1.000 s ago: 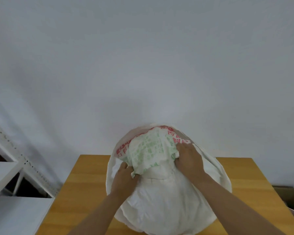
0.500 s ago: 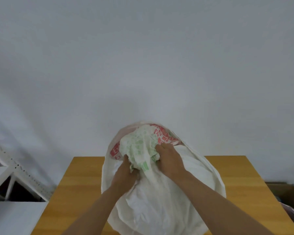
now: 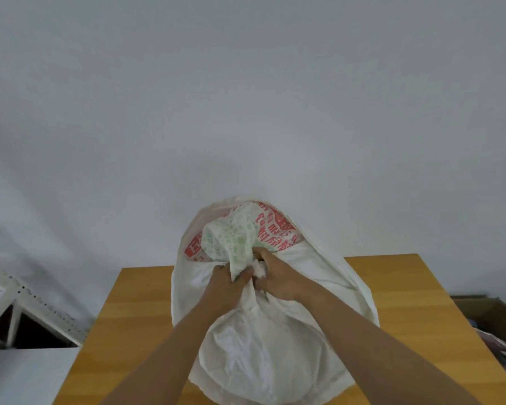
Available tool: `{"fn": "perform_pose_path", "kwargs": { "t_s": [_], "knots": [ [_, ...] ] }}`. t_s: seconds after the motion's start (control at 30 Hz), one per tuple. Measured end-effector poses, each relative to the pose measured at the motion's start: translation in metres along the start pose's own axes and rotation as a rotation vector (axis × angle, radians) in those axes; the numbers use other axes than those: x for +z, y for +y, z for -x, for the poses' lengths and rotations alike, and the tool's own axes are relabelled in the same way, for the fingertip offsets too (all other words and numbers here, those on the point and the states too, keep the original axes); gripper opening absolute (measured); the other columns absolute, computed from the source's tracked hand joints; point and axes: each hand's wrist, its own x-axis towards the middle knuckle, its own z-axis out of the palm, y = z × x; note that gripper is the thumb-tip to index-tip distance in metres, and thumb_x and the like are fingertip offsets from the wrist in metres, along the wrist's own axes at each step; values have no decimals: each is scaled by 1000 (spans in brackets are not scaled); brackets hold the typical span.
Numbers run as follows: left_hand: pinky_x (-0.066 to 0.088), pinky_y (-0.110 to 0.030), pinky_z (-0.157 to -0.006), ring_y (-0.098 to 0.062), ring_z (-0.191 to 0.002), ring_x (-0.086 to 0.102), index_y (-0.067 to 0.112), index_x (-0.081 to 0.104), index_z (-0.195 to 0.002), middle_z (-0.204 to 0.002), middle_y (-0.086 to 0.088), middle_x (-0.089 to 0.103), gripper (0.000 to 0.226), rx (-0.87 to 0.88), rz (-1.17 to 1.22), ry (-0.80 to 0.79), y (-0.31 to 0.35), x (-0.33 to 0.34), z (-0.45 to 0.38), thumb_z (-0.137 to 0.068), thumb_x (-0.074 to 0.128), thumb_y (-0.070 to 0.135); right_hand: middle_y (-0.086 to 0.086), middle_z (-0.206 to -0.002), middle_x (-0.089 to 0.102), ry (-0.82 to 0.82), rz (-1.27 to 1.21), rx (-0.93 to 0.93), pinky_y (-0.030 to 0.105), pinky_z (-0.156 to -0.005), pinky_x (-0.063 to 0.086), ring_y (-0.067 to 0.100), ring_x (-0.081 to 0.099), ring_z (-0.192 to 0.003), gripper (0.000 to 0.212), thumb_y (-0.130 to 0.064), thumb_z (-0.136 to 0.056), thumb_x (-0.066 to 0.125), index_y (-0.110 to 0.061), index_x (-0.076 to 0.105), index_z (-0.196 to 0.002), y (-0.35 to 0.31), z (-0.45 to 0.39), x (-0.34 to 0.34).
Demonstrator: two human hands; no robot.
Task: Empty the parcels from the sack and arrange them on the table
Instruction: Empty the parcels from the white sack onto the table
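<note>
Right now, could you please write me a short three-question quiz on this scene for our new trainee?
1. True or false: parcels already lie arranged on the wooden table.
2. What do both hands grip? A) a cardboard box B) the gathered mouth of the white sack C) a shelf rail
3. Fill in: the printing on the bunched sack fabric above the hands is green and ____.

Key:
1. False; only the sack shows on the table.
2. B; the left hand and right hand clutch the bunched fabric.
3. Red.
</note>
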Motion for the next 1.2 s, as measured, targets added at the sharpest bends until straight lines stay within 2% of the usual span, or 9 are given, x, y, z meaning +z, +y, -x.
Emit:
{"fn": "perform_pose_path", "kwargs": {
  "t_s": [0.17, 0.27, 0.37, 0.4, 0.5, 0.63, 0.83, 0.93, 1.2],
  "knots": [
    [48, -47, -91, -37, -103, 57, 22, 58, -123, -109, -15, 55, 38, -109, -291, 164, -23, 3, -20, -95, 50, 47, 1, -159, 9, 449, 721, -39, 54, -116, 9, 25, 4, -149, 100, -72, -72, 60, -32, 13, -151, 35, 13, -12],
    [31, -49, -107, -39, -131, 33, 37, 20, -151, -142, -19, 28, 83, -281, -318, 328, -26, 2, -15, -83, 60, 63, 1, -158, -25, 527, 707, 213, 68, -111, -3, 33, -28, -145, 124, -92, -62, 48, -34, -17, -152, 65, 24, -22],
    [22, -50, -114, -35, -144, 18, 34, -5, -155, -157, -18, 10, 116, -368, -180, 329, -35, 7, -16, -72, 71, 66, 0, -160, -18, 730, 620, 503, 69, -110, 6, 34, -16, -147, 128, -93, -61, 50, -38, -27, -148, 92, 29, -24],
    [26, -50, -113, -36, -143, 22, 32, -4, -155, -157, -18, 12, 116, -361, -174, 285, -38, 11, -18, -73, 71, 64, 2, -160, 0, 778, 571, 549, 66, -110, 15, 33, 1, -147, 123, -90, -64, 52, -40, -20, -150, 103, 30, -25],
    [38, -45, -104, -37, -130, 42, 23, 17, -155, -147, -18, 32, 83, -269, -189, 194, -32, 28, -20, -89, 64, 42, 6, -132, 45, 429, 441, 515, 47, -95, 44, 31, 46, -122, 74, -65, -84, 55, -28, 30, -143, 110, 41, -26],
    [43, -35, -84, -31, -104, 56, 13, 51, -133, -113, -10, 53, 38, -46, -308, 303, -6, 47, -10, -97, 51, 26, 8, -98, 59, 588, 467, 249, 36, -70, 47, 29, 60, -95, 7, -21, -91, 52, -15, 49, -90, 84, 46, -45],
    [53, -39, -74, -29, -92, 57, 1, 53, -126, -105, -13, 55, 33, 321, -336, 520, -9, 69, 13, -95, 54, 12, 9, -91, 51, 874, 399, 9, 42, -59, 46, 27, 48, -83, 22, -1, -77, 63, -4, 53, -96, 89, 69, -52],
    [53, -41, -78, -34, -94, 58, 2, 53, -125, -104, -14, 55, 39, 303, -384, 448, -7, 86, 12, -94, 43, 24, 14, -101, 51, 827, 349, 177, 43, -67, 46, 35, 50, -92, 28, -7, -82, 64, -1, 53, -108, 106, 70, -51],
    [50, -46, -86, -30, -93, 49, 5, 48, -123, -102, -15, 52, 40, 403, -409, 517, 4, 103, 23, -93, 34, 28, 20, -113, 48, 889, 183, 94, 37, -79, 40, 38, 48, -100, 36, 5, -79, 63, 3, 54, -115, 119, 87, -59]
  ]
}}
